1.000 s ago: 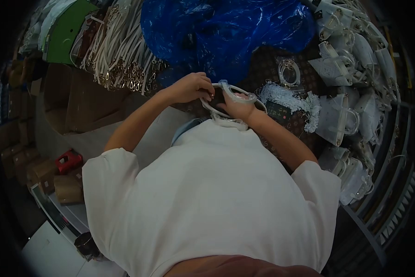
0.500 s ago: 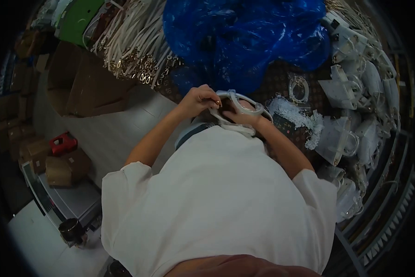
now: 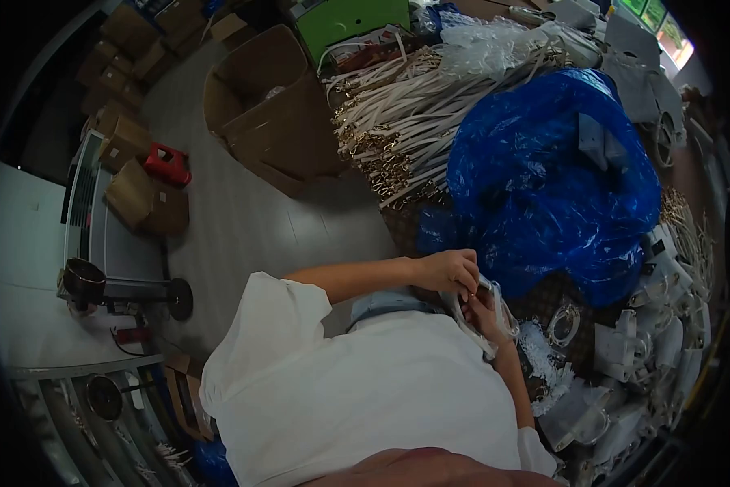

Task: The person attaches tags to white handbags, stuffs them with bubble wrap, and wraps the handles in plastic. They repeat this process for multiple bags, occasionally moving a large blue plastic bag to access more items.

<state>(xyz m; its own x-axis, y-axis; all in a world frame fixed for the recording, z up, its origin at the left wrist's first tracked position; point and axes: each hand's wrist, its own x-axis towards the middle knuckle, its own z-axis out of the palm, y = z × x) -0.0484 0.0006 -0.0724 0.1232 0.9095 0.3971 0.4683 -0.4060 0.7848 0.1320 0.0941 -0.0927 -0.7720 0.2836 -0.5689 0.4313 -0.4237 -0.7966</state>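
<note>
Close in front of my body I hold a white handbag (image 3: 465,318) with a clear ring handle (image 3: 507,318), tilted and partly covered by my hands. My left hand (image 3: 448,271) is closed, thumb and fingertips pinched at the bag's upper edge. A tiny gold-coloured glint shows by these fingertips; the part itself is too small to make out. My right hand (image 3: 484,315) is closed around the bag on the handle side, its fingertips close to those of the left. A blue plastic bag (image 3: 544,187) lies just beyond both hands.
White straps (image 3: 414,122) with gold hooks are heaped on the table. Several white bags with clear handles (image 3: 621,349) crowd the right, near shredded white filler (image 3: 544,361) and a wrapped clear ring (image 3: 564,325). An open carton (image 3: 280,122) and a red stool (image 3: 168,164) stand left.
My view has swung left, so the scene sits farther right and lower. Both hands still hold the bag; the right hand's fingers have come nearer the left's fingertips.
</note>
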